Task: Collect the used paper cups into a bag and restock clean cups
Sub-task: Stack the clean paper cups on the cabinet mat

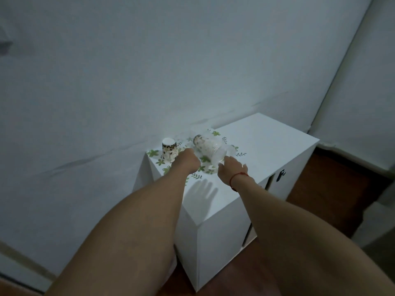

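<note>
Two hands (pixel 188 162) (pixel 229 170), one upturned cup (pixel 170 151), one bagged cup stack (pixel 210 149).

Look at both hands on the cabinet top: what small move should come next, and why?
Probably the right hand should close on the open end of the clear plastic sleeve of cups while the left hand steadies it. The sleeve lies on its side on the leaf-print mat, both hands are at its near end, and the right fingers look spread, not gripping.
</note>
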